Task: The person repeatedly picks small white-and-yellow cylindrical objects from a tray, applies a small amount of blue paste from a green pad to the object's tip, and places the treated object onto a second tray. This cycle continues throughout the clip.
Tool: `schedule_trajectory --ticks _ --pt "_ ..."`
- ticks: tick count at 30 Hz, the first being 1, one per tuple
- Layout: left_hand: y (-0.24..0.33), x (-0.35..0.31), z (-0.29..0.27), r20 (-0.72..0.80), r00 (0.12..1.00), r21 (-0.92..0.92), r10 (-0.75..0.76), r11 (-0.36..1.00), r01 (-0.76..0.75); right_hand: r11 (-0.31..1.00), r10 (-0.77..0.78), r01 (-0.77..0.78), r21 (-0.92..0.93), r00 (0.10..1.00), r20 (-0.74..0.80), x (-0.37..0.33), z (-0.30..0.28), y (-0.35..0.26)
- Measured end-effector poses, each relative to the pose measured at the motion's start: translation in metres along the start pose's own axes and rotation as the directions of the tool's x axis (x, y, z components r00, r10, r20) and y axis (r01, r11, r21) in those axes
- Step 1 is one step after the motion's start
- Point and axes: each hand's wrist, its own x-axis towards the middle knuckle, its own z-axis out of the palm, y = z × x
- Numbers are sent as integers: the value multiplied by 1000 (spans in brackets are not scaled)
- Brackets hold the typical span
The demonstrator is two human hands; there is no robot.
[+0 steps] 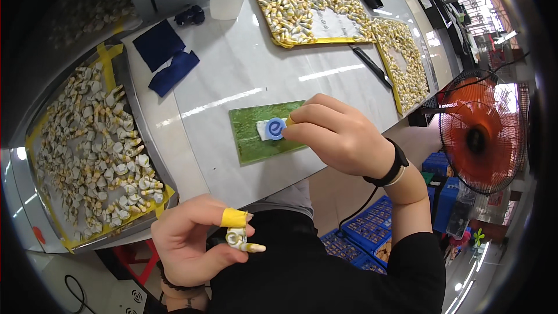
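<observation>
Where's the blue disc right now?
Head view, near centre: the blue disc is just left of the right hand, seen against the green board.

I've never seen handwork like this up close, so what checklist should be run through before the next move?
1. Left hand pinches the small white-and-yellow moulded piece: ok.
2. Yellow wrap around a left finger: ok.
3. Right hand fingertips at the edge of the blue round disc: ok; firmness of that grip: cannot tell.
4. Disc touching the white flat patch beneath: cannot tell.
5. Green rectangular mat lying on the pale tabletop: ok.
6. Left hand free: not ok, occupied.
</observation>
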Motion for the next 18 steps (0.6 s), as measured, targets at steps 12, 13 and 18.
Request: schedule_trajectory --ticks 12,13,18 --pt "-1 0 6 -139 987 93 78 994 -65 999 29 -27 37 999 -39 3 13 -1" --pt "-3 0 6 -132 984 146 116 985 -96 996 65 -59 61 993 -95 2 11 -4" --pt "-15 3 7 -14 947 353 320 888 -294 938 262 -175 299 922 -284 5 -8 -36"
